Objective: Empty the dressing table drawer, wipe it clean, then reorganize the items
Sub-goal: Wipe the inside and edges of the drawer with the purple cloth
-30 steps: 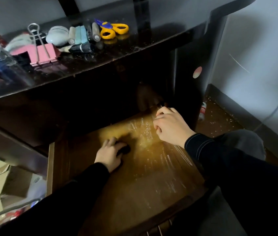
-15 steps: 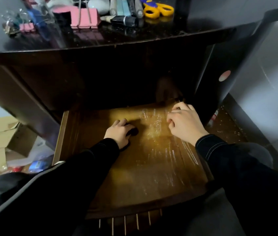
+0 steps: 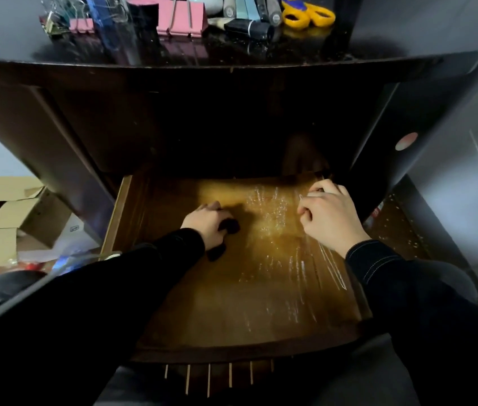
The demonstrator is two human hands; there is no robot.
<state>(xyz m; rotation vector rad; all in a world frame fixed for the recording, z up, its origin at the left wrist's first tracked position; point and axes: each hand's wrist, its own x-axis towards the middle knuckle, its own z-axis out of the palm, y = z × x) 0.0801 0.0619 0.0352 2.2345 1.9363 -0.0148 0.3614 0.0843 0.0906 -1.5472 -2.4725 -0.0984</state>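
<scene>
One drawer stood open, its floor streaked white. The left hand curled round one dark wad on that floor, half hidden. The right hand sat curled at the back corner, with no telling whether it pinched anything. On the surface above lay one large pink clip and one pair of scissors, cut off.

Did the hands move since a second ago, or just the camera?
Hardly anything. The view tipped down toward the drawer, but the left hand still grips the dark thing at the same spot, and the right hand stays curled at the back right corner. Nothing was picked up or let go. The scissors and pink clip stayed on top.
</scene>
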